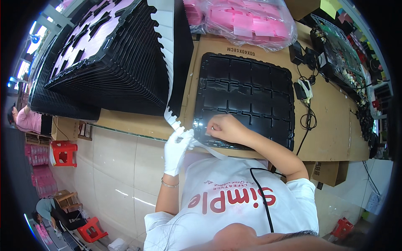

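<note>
My left hand, in a white glove, is closed on a long white notched strip. The strip runs down from the far edge beside the stack, and a plain pale length trails below the glove toward my lap. My bare right hand hovers over or touches the near left corner of a black plastic tray with shallow compartments. Its fingers are curled into a pinch; whatever lies between them is too small to name. The tray lies flat on brown cardboard.
A tall stack of black trays stands at left, pink sheets on top. Behind lies a clear bag of pink pieces. Cables and circuit boards occupy the right. Red stools and other people are at far left.
</note>
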Available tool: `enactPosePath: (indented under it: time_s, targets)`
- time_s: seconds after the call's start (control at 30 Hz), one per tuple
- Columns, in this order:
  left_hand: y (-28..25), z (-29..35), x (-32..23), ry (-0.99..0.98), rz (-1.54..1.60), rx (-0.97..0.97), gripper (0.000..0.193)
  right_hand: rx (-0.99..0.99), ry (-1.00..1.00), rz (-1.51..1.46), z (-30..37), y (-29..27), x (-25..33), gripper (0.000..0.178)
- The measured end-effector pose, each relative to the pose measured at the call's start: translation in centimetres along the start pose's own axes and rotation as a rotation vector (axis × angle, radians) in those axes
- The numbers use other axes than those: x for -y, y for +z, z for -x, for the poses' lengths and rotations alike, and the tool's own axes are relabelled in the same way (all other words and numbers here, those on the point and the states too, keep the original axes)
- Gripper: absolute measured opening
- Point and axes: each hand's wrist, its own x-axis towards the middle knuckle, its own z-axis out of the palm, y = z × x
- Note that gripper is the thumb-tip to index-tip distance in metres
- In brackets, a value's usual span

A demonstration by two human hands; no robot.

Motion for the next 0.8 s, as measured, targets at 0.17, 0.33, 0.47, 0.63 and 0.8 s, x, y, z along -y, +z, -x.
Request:
enactPosePath:
  time_s: [0.17,0.33,0.47,0.63,0.8]
  targets:
    - [1.2,0.2,-0.9,-0.023,-0.036,0.003,0.038,0.071,0.073,0.131,-0.9,0.9,0.1,0.013]
    - [1.3,0.0,-1.2,-0.047,-0.044,0.007,0.036,0.03,0.13,0.144,-0.7,1.5,-0.2,0.013]
    - [1.3,0.0,-1.2,-0.047,-0.031,0.003,0.036,0.035,0.195,0.144,-0.8,1.5,0.3,0.012]
    - [0.9,-0.3,-0.7,-0.045,-0.044,0.031,0.04,-0.014,0.172,0.157,-0.6,1.9,0.1,0.012]
    - [1.1,-0.3,-0.9,-0.058,-0.037,0.034,0.039,-0.011,0.123,0.169,-0.3,2.3,-0.4,0.012]
